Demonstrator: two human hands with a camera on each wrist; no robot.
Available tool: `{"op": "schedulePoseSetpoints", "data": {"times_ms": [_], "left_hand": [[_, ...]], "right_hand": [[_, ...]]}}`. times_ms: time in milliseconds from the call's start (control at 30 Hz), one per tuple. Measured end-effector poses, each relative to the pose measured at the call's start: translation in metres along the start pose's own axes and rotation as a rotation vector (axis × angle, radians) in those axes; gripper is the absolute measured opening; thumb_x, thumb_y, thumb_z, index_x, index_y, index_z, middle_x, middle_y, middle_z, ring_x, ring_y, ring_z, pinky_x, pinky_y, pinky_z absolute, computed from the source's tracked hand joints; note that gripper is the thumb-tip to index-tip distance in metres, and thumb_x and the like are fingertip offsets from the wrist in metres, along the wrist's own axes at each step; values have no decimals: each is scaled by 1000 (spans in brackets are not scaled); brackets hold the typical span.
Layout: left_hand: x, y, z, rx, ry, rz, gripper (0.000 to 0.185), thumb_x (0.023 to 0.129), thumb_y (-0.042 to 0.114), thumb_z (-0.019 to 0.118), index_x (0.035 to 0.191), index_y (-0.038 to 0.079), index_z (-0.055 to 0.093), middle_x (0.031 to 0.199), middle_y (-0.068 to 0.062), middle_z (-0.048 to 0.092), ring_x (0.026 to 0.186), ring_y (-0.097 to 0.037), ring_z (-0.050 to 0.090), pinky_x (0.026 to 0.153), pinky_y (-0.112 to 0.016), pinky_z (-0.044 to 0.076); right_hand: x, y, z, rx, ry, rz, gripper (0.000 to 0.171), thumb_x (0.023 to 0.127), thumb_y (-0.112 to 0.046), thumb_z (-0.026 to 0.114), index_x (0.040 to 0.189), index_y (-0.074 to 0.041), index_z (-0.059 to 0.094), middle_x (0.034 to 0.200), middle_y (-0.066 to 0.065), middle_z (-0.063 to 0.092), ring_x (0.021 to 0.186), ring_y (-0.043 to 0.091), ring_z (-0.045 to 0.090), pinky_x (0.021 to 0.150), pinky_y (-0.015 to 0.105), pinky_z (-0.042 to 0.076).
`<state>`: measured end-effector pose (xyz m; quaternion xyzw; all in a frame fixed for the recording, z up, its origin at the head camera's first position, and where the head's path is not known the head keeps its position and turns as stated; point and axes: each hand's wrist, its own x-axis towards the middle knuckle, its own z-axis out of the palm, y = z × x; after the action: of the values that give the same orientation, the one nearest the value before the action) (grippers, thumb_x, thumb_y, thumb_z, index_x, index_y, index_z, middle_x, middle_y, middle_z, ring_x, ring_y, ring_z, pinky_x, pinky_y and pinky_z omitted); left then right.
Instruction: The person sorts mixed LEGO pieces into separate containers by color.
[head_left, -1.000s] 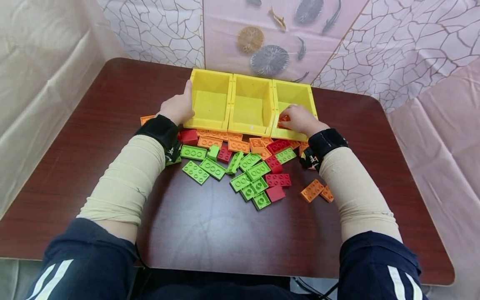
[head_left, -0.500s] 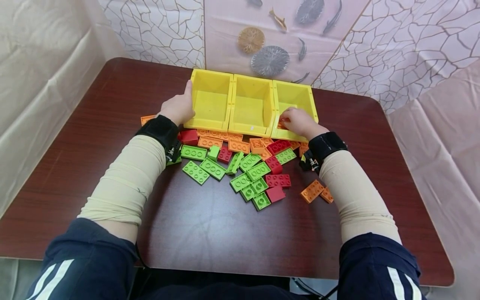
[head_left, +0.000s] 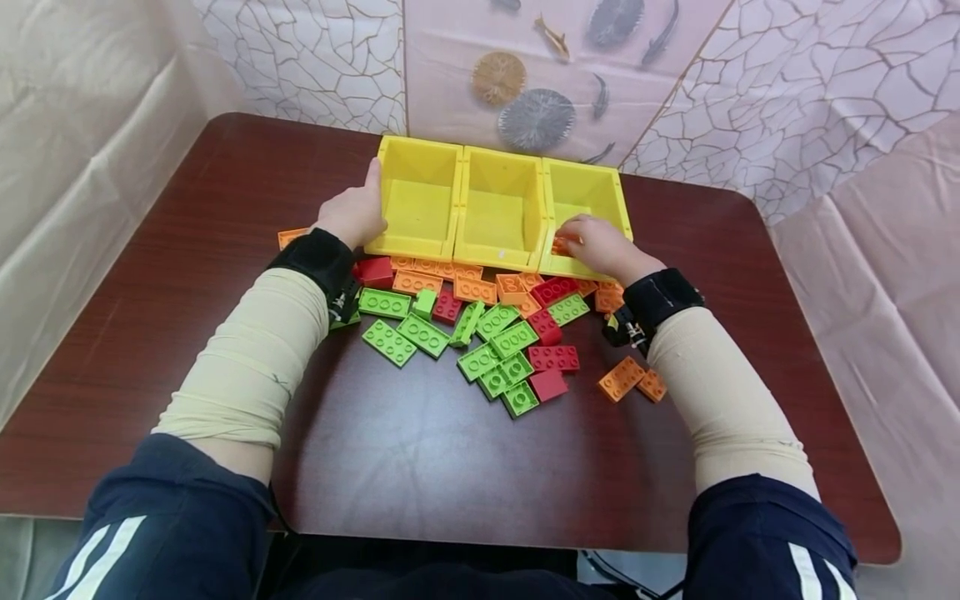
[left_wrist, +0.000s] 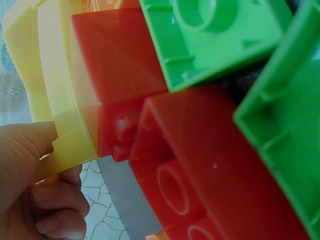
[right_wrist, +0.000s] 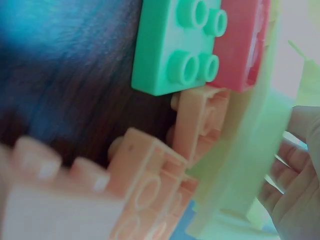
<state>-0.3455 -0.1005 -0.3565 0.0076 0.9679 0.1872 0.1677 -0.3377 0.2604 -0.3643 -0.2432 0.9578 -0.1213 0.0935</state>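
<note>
Dark red-brown wood-grain surface, pale cloth and crackle-pattern backdrop behind. Nearest on it: a loose pile of toy bricks. Green bricks spread through the near middle of the pile, red bricks mixed in just right of them, two orange bricks off at the near right, close to the right forearm. More orange bricks lie in a row touching the front wall of the bins.

Beyond the pile: three yellow bins side by side, walls touching, open tops up. Left and middle bins show bare yellow floors.

Left hand grips the outer left wall of the left bin; thumb lies along the rim, and in the left wrist view the fingers curl round the yellow wall. A red brick sits hard against that bin's base there, green ones over it.

Right hand is over the front rim of the right bin, fingers curled, pinching an orange brick just inside the bin's front left corner. Right wrist view is blurred: fingers show past the yellow wall, orange and green bricks lie near.
</note>
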Motion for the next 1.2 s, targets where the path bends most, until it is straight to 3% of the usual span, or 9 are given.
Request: {"op": "schedulePoseSetpoints", "data": {"times_ms": [533,900,1200], "left_hand": [[-4,0,-5,12,-5,21,92,94,18,50,143,19,-27,99,-19,50,89,-35,50,80,-43,40],[-4,1,-4,3,-4,26,91,94,19,51,144,19,-26,100,-20,49,89,-35,50,81,-43,40],[-2,0,-3,-4,-16,27,92,94,19,51,143,20,-27,100,-20,49,90,-35,50,80,-43,41]], "right_hand": [[-69,-28,-1,19,43,-97,28,91,-5,56,118,2,60,123,20,51,116,33,46,94,46,39],[-108,6,3,24,55,102,29,90,-5,58,119,1,60,114,16,56,101,28,52,86,46,44],[-127,33,12,-15,40,172,26,88,-2,59,113,4,61,111,21,56,98,33,51,87,50,43]]}}
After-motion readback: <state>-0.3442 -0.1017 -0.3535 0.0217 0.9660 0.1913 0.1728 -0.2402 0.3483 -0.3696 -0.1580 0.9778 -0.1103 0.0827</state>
